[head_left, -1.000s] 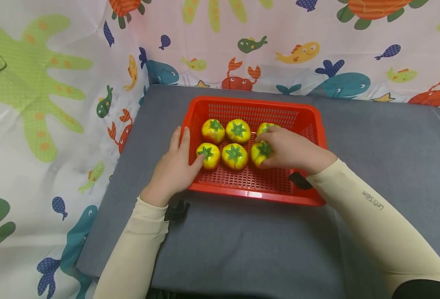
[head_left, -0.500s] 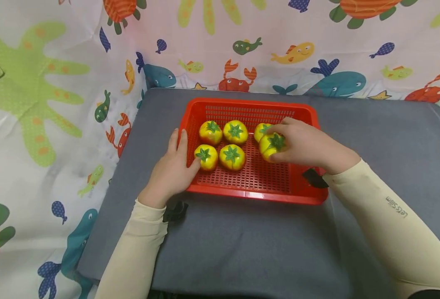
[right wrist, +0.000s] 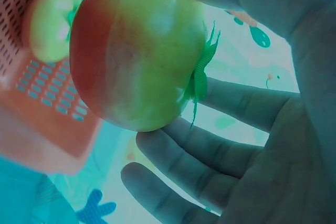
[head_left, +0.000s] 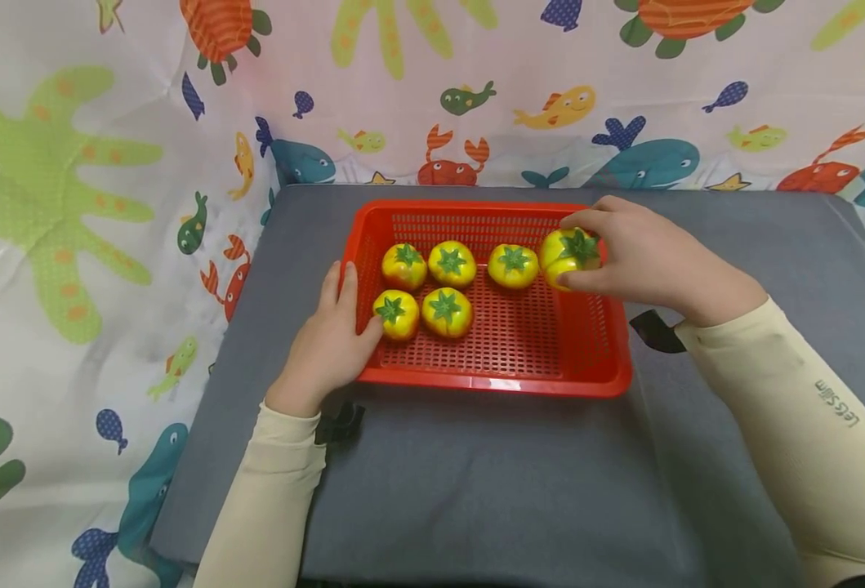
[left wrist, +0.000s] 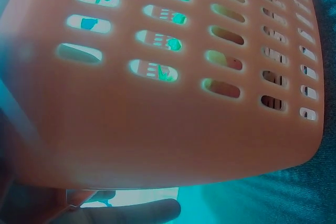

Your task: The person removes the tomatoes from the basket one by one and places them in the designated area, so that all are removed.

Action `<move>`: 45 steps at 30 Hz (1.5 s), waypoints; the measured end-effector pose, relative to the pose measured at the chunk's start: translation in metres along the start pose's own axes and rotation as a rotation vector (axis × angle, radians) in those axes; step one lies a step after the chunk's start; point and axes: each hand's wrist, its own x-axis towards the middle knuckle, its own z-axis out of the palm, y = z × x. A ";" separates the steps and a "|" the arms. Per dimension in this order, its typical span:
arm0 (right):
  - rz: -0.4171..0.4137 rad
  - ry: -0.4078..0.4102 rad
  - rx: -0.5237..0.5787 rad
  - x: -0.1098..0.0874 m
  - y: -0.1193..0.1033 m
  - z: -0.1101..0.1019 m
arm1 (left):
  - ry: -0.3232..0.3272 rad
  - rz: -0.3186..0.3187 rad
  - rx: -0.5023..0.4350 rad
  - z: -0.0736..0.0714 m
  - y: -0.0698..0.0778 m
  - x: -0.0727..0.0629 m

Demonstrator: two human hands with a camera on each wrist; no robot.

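Our right hand (head_left: 648, 257) grips one yellow fruit (head_left: 554, 260) between thumb and fingers, raised over the right end of the red basket (head_left: 506, 384). A second ago that fruit sat in the near row; now it is up and shifted right, so we judge the picking-up done. Five other fruits (head_left: 447, 313) sit inside, mostly left. Our left hand (head_left: 329, 347) rests straight-fingered at the left rim, seemingly steadying the basket on the grey table (head_left: 461, 482).

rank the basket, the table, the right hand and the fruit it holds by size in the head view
1. Grey table
2. Red basket
3. Right hand
4. Held fruit, clearly smallest
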 end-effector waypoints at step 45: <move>0.173 0.052 0.126 -0.018 0.123 0.027 | 0.011 0.021 -0.012 0.001 -0.004 0.001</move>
